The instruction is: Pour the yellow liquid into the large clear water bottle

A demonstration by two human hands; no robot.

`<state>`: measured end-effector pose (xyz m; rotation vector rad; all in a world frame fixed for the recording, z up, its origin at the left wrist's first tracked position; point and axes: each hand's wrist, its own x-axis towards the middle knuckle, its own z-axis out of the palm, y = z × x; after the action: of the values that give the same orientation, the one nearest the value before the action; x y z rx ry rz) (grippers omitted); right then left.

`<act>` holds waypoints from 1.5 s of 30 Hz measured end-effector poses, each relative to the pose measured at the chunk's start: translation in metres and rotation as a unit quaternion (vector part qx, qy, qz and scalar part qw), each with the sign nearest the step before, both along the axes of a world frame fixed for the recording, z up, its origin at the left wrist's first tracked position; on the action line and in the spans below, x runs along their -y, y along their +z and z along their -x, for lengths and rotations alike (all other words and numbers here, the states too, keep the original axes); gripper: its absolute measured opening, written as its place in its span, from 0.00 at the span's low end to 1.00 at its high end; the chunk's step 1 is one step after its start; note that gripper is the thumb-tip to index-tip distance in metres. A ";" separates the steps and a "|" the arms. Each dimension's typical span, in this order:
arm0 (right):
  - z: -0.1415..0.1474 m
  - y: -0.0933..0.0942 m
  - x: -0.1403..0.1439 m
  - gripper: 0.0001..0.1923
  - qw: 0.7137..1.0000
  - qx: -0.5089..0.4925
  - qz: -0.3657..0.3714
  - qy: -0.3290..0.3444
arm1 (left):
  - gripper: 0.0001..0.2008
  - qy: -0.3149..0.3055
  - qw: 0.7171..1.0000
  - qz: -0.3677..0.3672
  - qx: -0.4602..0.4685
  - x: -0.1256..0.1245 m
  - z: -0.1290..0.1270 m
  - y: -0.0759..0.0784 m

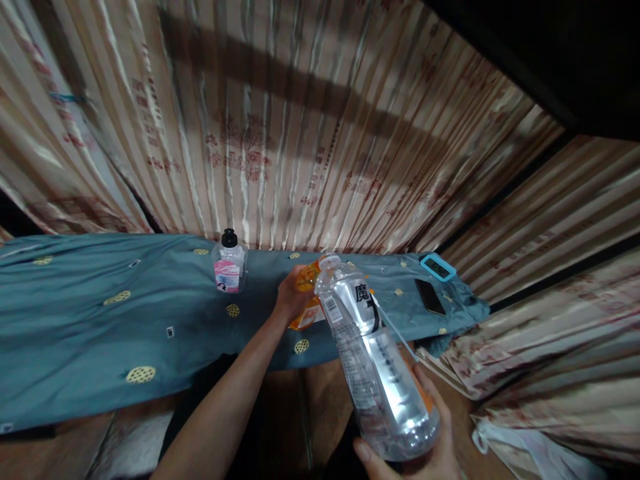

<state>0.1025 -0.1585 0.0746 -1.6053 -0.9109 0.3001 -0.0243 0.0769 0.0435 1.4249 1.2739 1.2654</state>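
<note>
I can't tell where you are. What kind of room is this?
Probably a room in a home: pleated curtains hang behind a cloth-covered table holding a small bottle and a phone.

Striped cream curtains (280, 133) hang from nine to three o'clock behind a teal-clothed table (90, 313); wooden floor (295, 407) at six.

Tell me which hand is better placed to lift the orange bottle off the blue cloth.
Left, probably. The left hand already wraps the orange bottle standing on the blue cloth. The right hand is full, cupping the base of the clear bottle.
</note>
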 end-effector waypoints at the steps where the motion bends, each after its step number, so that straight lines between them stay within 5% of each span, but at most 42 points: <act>1: 0.000 0.000 0.000 0.51 1.000 0.003 0.000 -0.002 | 0.14 -0.001 1.000 0.001 0.002 0.000 0.000 0.000; 10: -0.008 -0.003 0.002 0.49 0.996 0.093 0.011 0.000 | 0.14 -0.008 0.999 -0.004 0.039 0.002 -0.001 0.004; 15: -0.009 -0.004 0.003 0.57 0.997 0.073 0.016 0.001 | 0.16 -0.004 0.999 -0.004 0.036 0.000 0.000 0.002; 45: -0.008 -0.001 0.001 0.50 0.997 0.079 0.007 0.010 | 0.15 -0.001 1.000 0.002 0.010 0.001 0.000 0.000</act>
<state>0.1101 -0.1597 0.0741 -1.6505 -1.0488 0.1961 -0.0241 0.0762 0.0438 1.4077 1.2601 1.2725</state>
